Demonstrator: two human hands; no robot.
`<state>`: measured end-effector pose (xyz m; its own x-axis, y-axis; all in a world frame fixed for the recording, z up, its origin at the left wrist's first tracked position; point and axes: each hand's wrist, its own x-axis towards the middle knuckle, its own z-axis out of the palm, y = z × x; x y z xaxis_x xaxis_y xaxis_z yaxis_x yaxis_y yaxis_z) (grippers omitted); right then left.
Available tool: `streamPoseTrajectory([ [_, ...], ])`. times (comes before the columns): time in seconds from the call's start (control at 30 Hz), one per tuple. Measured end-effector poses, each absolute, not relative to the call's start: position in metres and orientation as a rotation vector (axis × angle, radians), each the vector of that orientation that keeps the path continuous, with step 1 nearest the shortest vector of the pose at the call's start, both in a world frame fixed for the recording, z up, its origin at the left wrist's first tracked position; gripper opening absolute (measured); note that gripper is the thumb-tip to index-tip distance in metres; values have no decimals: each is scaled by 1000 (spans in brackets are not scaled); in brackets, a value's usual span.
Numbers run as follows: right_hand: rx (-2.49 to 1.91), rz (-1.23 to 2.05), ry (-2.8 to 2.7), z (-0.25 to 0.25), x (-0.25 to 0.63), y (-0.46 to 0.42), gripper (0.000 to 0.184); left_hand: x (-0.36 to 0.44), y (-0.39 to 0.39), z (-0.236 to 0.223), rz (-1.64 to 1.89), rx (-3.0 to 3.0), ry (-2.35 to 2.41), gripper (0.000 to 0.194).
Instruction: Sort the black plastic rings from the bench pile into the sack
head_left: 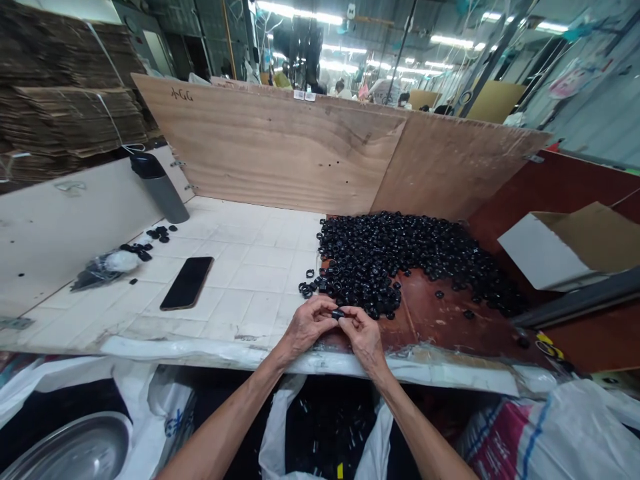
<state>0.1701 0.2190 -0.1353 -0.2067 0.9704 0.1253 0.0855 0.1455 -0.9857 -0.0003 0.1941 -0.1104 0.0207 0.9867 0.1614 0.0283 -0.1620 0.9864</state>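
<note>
In the head view, the left hand (306, 326) and the right hand (365, 337) are pinching a small black part (338, 313) at their fingertips, just beyond the near edge of the bench (265, 267). The small black part is sitting directly between the hands, its long axis apparently running crosswise from one to the other, neither hand being clearly nearer. Beyond both hands and out to the right, a pile of black parts (400, 250) is covering the surface.
</note>
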Motion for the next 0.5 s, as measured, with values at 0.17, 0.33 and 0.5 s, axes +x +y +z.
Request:
streamPoseTrajectory([
  [0.17, -1086, 1113, -1596, -126, 174, 208, 20, 4, 183, -107, 1263, 1240, 1038, 29],
  [0.33, -1088, 979, -1653, -113, 175, 201, 19, 4, 180, -99, 1309, 1278, 1012, 25],
  [0.5, -1111, 1032, -1595, -106, 170, 198, 22, 4, 180, -107, 1331, 1244, 1018, 26],
])
